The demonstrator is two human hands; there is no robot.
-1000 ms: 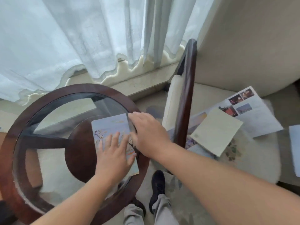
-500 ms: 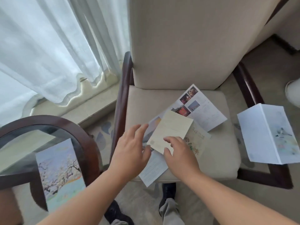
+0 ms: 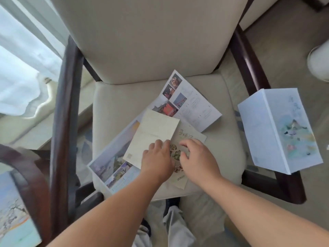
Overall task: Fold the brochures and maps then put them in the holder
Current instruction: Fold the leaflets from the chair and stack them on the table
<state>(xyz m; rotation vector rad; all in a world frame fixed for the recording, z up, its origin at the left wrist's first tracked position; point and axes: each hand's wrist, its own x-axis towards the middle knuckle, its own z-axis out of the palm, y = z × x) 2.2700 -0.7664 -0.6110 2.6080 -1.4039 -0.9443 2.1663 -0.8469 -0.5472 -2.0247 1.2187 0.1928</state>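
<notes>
A loose pile of papers lies on the chair seat [image 3: 122,97]. Topmost is a cream leaflet [image 3: 154,132], tilted. It lies over a long map [image 3: 114,164] with landscape pictures that reaches the seat's front left edge. It also overlaps a pale leaflet [image 3: 191,137] with green characters on its right. A photo brochure [image 3: 194,106] lies behind these, toward the chair back, partly under the other papers.

The left hand [image 3: 157,161] rests on the cream leaflet's near right corner. Its fingers [image 3: 160,142] are bent and held close together, tips down at that sheet's right edge. Whether they pinch the edge or only press on it cannot be told. The right hand [image 3: 200,161] is just beside it, over the pale leaflet. Its fingers [image 3: 186,142] are curled and slightly spread, with the tips down on or just above the printed food pictures. No sheet is seen gripped between them. The two hands are near each other but apart, with a strip of the pale leaflet showing between them.

A blue brochure [image 3: 277,132], half folded, rests on the right armrest [image 3: 249,68], well apart from the pile. At the lower left a folded brochure [image 3: 12,213] with a tree picture lies on the round tabletop [image 3: 26,168]. A white curtain [image 3: 19,73] hangs behind it.
</notes>
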